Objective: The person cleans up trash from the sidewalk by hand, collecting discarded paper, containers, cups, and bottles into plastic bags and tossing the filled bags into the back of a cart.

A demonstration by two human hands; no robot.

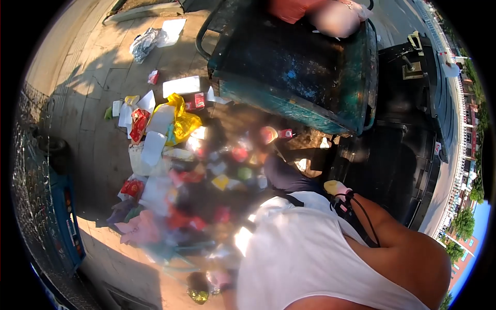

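Note:
My right hand (338,189), in what looks like a pale glove with yellow fingertips, is beside my dark-trousered leg (289,175), close to a black bin (380,160). A dark strap and cord are at that wrist; how the fingers are set is hard to see. My left hand (221,279) shows as a blurred pinkish shape at the bottom, next to a shiny gold-green wrapper (198,295). Whether it grips anything is unclear. Above it spreads scattered litter, partly blurred: a yellow plastic bag (186,124), a red packet (139,125), a pink bag (140,227) and white trays (153,148).
A worn green metal cart (289,106) stands at the top, with a reddish bag (297,9) and a pale bag at its far end. Crumpled foil-like wrapping (143,45) lies on the paving. A blue crate-like object (67,222) is at the left. A road runs along the right.

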